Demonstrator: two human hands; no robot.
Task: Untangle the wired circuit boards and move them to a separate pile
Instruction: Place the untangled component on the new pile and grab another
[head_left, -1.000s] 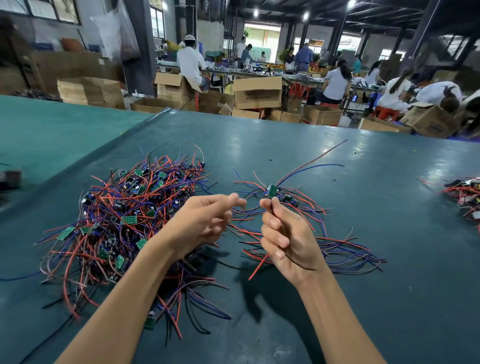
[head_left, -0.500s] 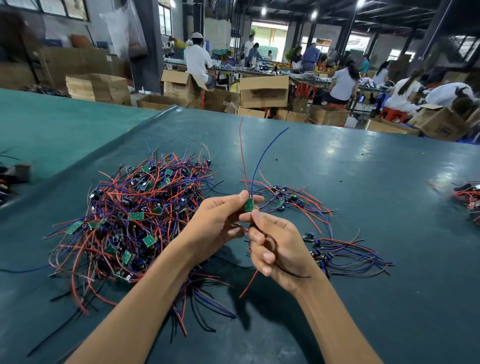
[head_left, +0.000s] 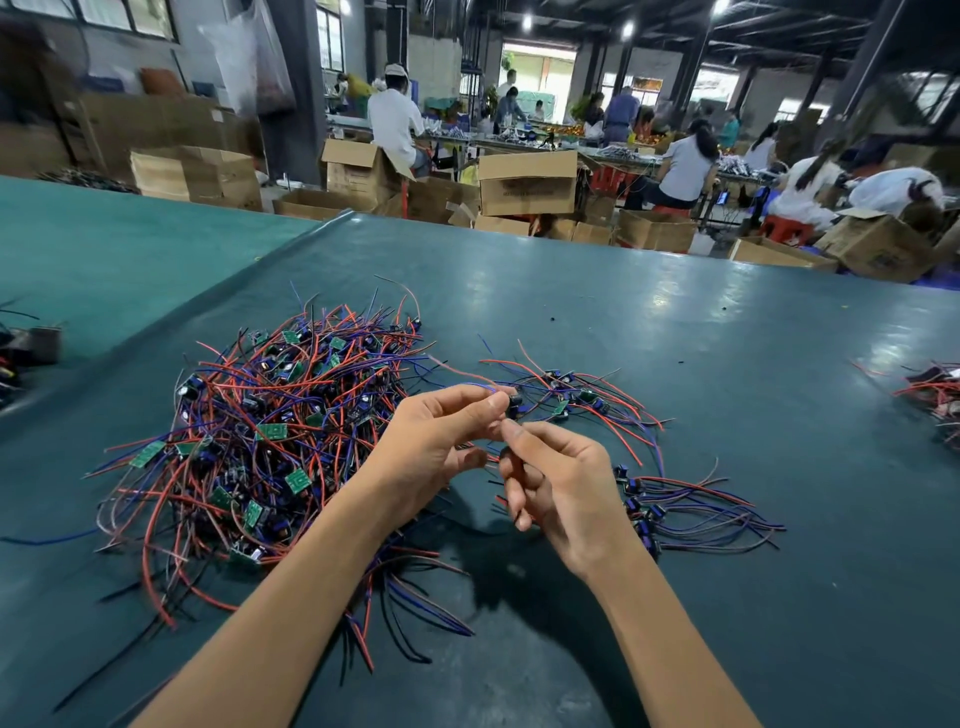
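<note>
A big tangled pile (head_left: 260, 441) of small green circuit boards with red, blue and black wires lies on the dark green table (head_left: 727, 389), left of centre. A smaller sorted pile (head_left: 644, 483) lies to the right. Between the two, above the table, my left hand (head_left: 436, 441) pinches a wired circuit board (head_left: 514, 405) at its fingertips. My right hand (head_left: 556, 488) meets it from the right, with thumb and forefinger pinching the same board's wires just below. The board's wires trail left over the tangled pile.
Another heap of wired parts (head_left: 935, 395) lies at the table's right edge. A second green table (head_left: 104, 249) adjoins on the left, with dark parts (head_left: 26, 348) on it. Cardboard boxes (head_left: 524, 182) and seated workers fill the room beyond the far edge.
The board's long red and blue wires, which stood upright half a second ago, now lie bent over to the left. Both hands stay together between the piles.
</note>
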